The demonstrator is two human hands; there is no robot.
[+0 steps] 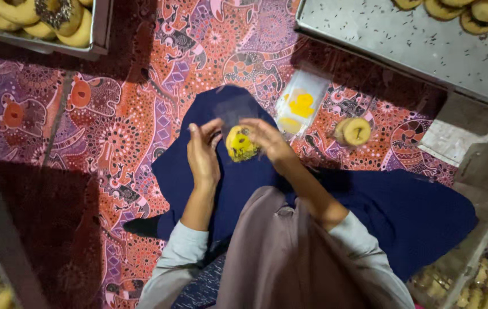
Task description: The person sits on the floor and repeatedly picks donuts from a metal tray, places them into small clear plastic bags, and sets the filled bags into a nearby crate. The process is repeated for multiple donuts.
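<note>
Between left hand and right hand: one yellow sprinkled doughnut in a clear plastic wrapper, fingers of both closed on it. Probably light, soft, crushable, film slippery; best pinched at wrapper edges. Just beyond right hand: one wrapper stack, two plain doughnuts. Farther: four trays, partly cropped.

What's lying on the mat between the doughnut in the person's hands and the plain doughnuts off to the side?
In the head view, a clear plastic packet with yellow print lies between the held doughnut and the plain doughnuts, on the patterned mat.
</note>
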